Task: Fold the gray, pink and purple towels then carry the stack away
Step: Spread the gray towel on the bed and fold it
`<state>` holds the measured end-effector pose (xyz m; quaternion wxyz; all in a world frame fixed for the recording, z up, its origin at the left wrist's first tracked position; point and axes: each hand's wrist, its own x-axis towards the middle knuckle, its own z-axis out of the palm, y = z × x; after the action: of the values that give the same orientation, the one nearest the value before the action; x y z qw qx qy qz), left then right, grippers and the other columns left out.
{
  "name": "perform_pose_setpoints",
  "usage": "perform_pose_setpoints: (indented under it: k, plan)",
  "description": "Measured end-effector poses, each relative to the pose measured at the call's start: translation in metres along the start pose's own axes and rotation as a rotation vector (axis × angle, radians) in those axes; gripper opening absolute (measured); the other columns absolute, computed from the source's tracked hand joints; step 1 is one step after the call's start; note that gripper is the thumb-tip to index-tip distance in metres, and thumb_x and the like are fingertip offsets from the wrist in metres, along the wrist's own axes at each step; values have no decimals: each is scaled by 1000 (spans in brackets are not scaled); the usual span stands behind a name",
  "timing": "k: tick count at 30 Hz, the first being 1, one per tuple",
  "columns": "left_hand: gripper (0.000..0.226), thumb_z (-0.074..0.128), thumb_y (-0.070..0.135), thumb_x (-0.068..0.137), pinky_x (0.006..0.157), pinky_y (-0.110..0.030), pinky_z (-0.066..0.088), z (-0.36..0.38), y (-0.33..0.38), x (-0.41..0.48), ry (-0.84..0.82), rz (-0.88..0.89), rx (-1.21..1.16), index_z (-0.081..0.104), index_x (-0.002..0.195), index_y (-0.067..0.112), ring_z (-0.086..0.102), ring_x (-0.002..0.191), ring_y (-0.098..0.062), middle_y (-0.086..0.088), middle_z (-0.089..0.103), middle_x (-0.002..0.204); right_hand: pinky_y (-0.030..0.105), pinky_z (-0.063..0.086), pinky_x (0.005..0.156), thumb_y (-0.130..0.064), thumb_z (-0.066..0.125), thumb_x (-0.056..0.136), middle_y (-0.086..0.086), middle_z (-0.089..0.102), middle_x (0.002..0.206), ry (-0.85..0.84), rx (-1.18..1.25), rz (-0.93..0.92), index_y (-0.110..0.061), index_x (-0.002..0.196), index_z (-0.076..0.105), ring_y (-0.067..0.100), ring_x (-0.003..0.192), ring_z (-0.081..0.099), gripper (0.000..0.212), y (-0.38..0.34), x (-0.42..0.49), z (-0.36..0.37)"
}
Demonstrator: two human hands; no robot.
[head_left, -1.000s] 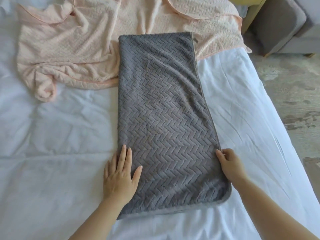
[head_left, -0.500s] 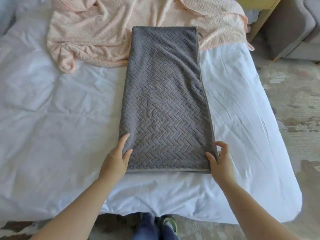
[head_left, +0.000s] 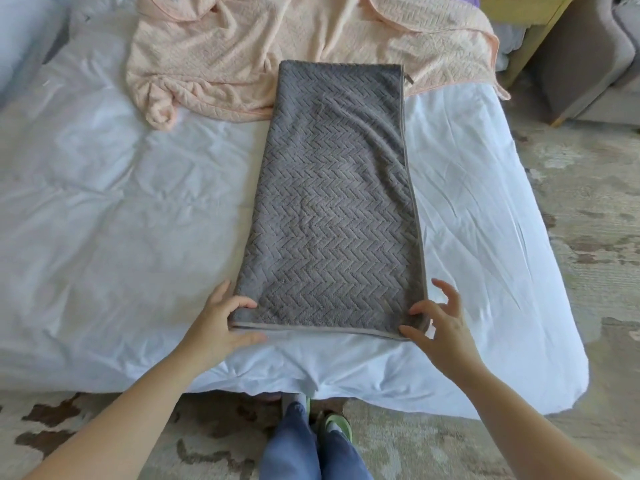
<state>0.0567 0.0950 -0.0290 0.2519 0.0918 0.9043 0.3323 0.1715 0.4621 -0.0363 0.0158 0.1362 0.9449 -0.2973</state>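
The gray towel [head_left: 332,202], folded into a long strip, lies on the white bed [head_left: 121,220] with its short end toward me. My left hand [head_left: 218,320] pinches its near left corner, thumb on top. At the near right corner, my right hand [head_left: 440,323] pinches with thumb and forefinger while the other fingers are lifted. The pink towel [head_left: 225,53] lies crumpled across the far side of the bed, its edge under the gray towel's far end. A sliver of the purple towel [head_left: 469,0] shows at the top edge.
A yellow-green piece of furniture [head_left: 530,8] and a gray sofa [head_left: 588,64] stand beyond the bed's far right corner. Patterned carpet [head_left: 588,237] runs along the right side and under my feet [head_left: 318,420].
Both hands slid from the towel's long edges down to its near corners and took hold of them. My view pulled back, so the bed's near edge and the floor show.
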Motion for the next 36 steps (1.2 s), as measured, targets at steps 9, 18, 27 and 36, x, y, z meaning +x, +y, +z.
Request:
perform_pose_setpoints:
  k: [9, 18, 27, 36]
  plan:
    - [32, 77, 5, 71, 77, -43, 52, 13, 6, -1, 282, 221, 405, 69, 99, 18, 54, 106, -36, -4, 49, 139, 47, 38, 98, -19, 79, 72, 0, 51, 138, 2, -310, -71, -20, 102, 66, 28, 130, 40, 33, 6, -6, 3]
    - [20, 61, 29, 78, 85, -34, 48, -34, 45, 27, 418, 269, 63, 70, 90, 16, 62, 96, -18, 4, 70, 102, 44, 43, 96, -5, 78, 72, 4, 65, 117, 233, -40, -159, -11, 87, 64, 27, 127, 49, 21, -6, 36, -39]
    - [3, 56, 27, 94, 57, -3, 35, -90, 106, 133, 492, 181, -294, 54, 93, 25, 50, 67, 13, 11, 53, 76, 16, 40, 63, -15, 55, 91, -2, 56, 79, 316, 540, 200, -11, 93, 53, 11, 74, 50, 4, -52, 149, -84]
    - [19, 39, 44, 98, 59, -39, 41, -115, 116, 285, 493, 105, -81, 36, 83, 33, 50, 62, -25, 2, 45, 60, 14, 33, 58, -38, 41, 98, -18, 50, 76, 339, 319, 239, -31, 97, 38, -3, 67, 45, 8, -47, 300, -66]
